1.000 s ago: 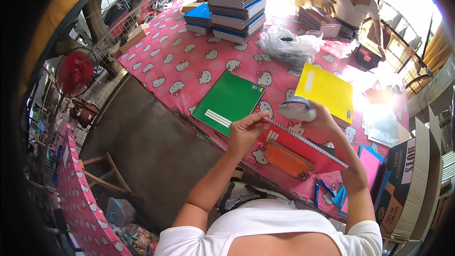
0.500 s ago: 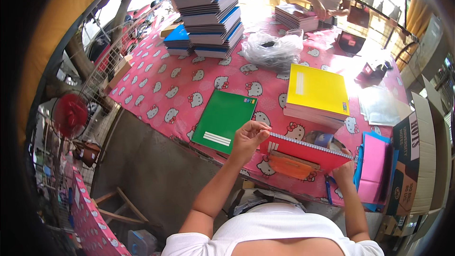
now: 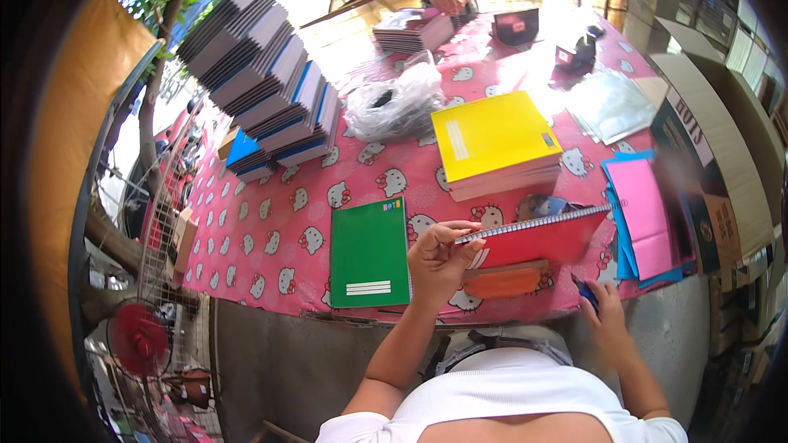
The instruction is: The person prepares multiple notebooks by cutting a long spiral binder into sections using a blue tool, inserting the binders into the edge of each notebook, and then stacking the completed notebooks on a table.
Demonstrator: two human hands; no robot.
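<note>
Red spiral notebook [image 3: 538, 239] was pinched at its left corner by left hand [image 3: 437, 256], steadying it; right hand [image 3: 603, 305] gripped a blue item [image 3: 584, 291] at counter [image 3: 271, 230] edge.

We see a glossy paper cover on the red notebook [image 3: 538, 239] with a metal spiral, a smooth green notebook [image 3: 369, 252], a printed pink cloth [image 3: 271, 221], and a crinkled shiny plastic bag [image 3: 394, 102].

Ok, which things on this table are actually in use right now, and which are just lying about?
In use:
left hand holding the red spiral notebook
right hand on a small blue object

Lying about:
green notebook
yellow notebook stack
pink folders
plastic bag
</note>
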